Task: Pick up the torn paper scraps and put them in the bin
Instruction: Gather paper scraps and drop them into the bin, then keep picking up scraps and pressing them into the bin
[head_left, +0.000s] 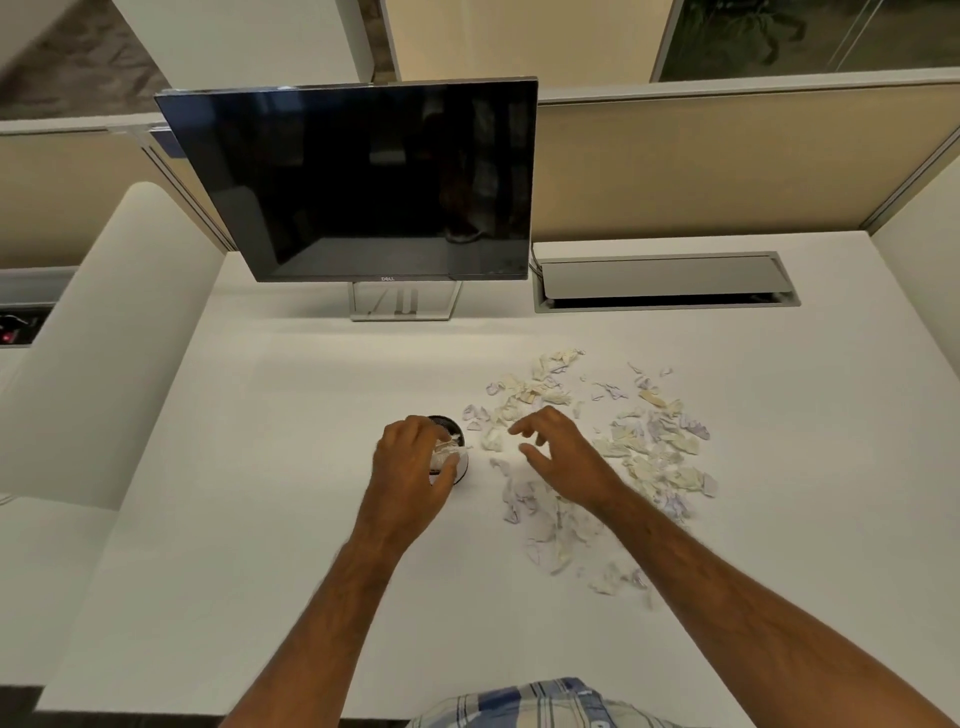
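Small round black bin (462, 470): standing upright at frame centre, mouth opening upward, paper showing inside. Left hand (415, 460): curling over its rim, fingers pinching a wad of scraps. Right hand (558, 449): hovering over torn paper scraps (649, 447), fingers spreading loosely. Scrap field: stretching diagonally from centre toward lower right on white desk (260, 467); bare desk lying left and toward the near edge

- White surface (270, 519) fills the lower frame.
- Dark monitor (358, 182) on a stand, upper centre.
- Grey cable hatch (665, 280) to its right.
- Beige partition panels (727, 161) run behind.
- Carpeted floor (78, 62), upper left.
- Dark glass window (805, 36), upper right.
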